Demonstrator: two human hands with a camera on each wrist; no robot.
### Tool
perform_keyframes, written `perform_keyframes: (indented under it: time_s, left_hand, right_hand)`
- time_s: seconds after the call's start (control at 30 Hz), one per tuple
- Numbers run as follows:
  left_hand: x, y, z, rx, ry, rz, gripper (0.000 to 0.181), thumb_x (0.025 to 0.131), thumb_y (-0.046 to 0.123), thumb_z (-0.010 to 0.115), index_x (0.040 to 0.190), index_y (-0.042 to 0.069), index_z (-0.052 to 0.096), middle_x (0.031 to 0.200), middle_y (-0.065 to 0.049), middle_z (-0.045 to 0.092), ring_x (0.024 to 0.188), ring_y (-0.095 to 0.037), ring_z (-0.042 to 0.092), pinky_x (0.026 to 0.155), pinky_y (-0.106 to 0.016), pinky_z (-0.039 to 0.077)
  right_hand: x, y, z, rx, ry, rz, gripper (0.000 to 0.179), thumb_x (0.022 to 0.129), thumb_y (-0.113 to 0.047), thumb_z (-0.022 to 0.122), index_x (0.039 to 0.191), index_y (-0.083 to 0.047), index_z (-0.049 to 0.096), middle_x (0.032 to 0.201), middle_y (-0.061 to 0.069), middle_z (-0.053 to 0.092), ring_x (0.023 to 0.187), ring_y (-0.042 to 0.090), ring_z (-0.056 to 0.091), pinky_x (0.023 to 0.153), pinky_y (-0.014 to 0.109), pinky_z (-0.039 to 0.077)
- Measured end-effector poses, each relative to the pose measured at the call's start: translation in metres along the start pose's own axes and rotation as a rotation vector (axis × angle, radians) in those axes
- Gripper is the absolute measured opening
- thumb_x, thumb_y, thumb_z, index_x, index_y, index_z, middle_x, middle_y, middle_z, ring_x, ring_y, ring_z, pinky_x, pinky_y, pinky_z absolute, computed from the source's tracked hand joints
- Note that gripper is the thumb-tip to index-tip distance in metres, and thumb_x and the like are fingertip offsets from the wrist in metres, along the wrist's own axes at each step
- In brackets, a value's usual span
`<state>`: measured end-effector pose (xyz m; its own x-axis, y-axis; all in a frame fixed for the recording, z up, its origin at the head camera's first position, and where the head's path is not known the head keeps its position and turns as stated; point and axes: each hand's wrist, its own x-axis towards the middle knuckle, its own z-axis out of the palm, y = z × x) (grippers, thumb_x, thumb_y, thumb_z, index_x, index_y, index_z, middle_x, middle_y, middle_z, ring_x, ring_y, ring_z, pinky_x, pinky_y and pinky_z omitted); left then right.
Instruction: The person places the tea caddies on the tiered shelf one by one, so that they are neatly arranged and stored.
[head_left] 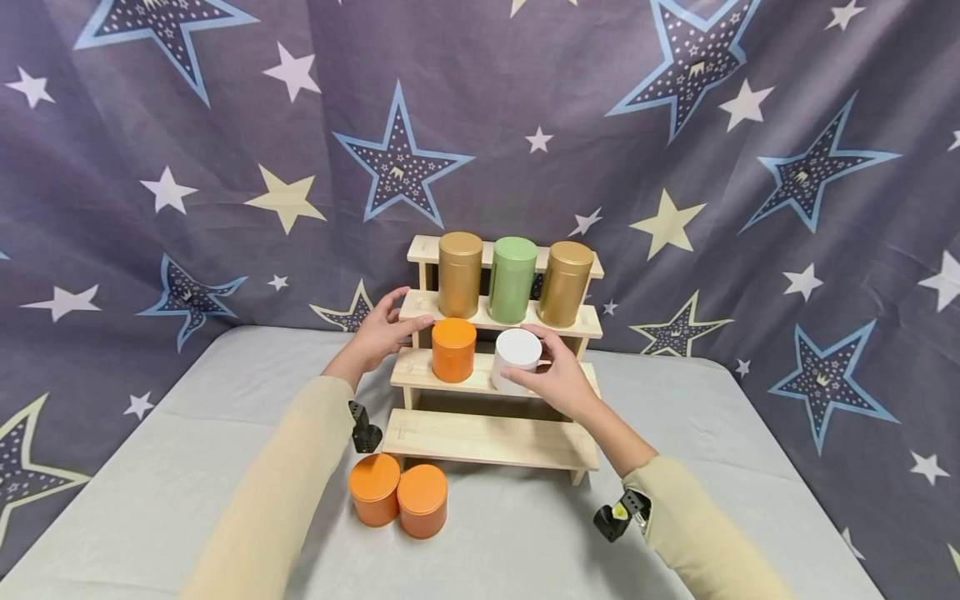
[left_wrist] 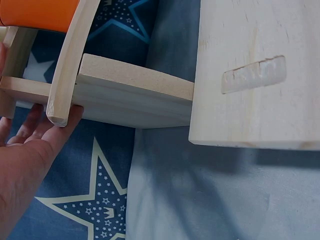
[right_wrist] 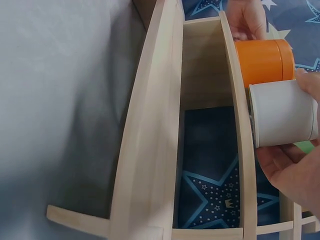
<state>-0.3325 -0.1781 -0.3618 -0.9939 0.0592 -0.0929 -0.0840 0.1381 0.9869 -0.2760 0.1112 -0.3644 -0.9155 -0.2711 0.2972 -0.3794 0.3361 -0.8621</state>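
My right hand (head_left: 558,375) grips a short white tin (head_left: 516,354), thumb in front and fingers round its far side, at the third tier of a stepped wooden display stand (head_left: 495,437). The white tin (right_wrist: 281,114) is beside an orange tin (head_left: 453,350) on that tier. My left hand (head_left: 378,333) holds the stand's left end, its thumb near the second tier's front edge; in the left wrist view, the left hand's fingers (left_wrist: 42,131) lie against the side frame.
Two tall gold tins (head_left: 460,275) flank a green tin (head_left: 513,281) on the second tier. Two short orange tins (head_left: 422,500) stand side by side on the grey-covered table (head_left: 517,550), before the stand's left front. A star-patterned curtain (head_left: 480,50) hangs behind.
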Motion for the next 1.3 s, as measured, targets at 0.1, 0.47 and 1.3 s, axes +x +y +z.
perform_keyframes:
  time_s: [0.1,0.47,1.3]
  left_hand:
    - [-0.006,0.006,0.001,-0.002,-0.012,-0.01,0.088,0.083,0.026,0.071,0.15,0.026,0.014,0.147,-0.018,0.035,0.131,-0.037,0.04,0.106,-0.056,0.034]
    - [-0.02,0.018,0.004,0.015,-0.021,0.003,0.086,0.085,0.024,0.069,0.151,0.022,0.013,0.145,-0.02,0.037,0.13,-0.037,0.041,0.105,-0.055,0.036]
    - [-0.017,0.016,0.004,-0.007,-0.02,-0.004,0.086,0.085,0.022,0.069,0.151,0.022,0.013,0.147,-0.02,0.034,0.131,-0.037,0.04,0.105,-0.055,0.035]
  right_hand:
    - [0.003,0.002,0.002,-0.013,0.004,0.01,0.069,0.073,-0.012,0.08,0.133,-0.009,0.045,0.114,0.015,0.057,0.092,0.023,0.057,0.077,0.027,0.05]
    - [0.01,0.005,0.006,-0.034,0.027,0.074,0.074,0.074,-0.018,0.08,0.138,-0.013,0.043,0.119,0.013,0.057,0.1,0.028,0.058,0.082,0.033,0.05]
    - [0.009,0.008,0.008,0.022,0.048,0.091,0.075,0.076,-0.017,0.079,0.139,-0.012,0.039,0.12,0.017,0.056,0.104,0.029,0.057,0.088,0.036,0.05]
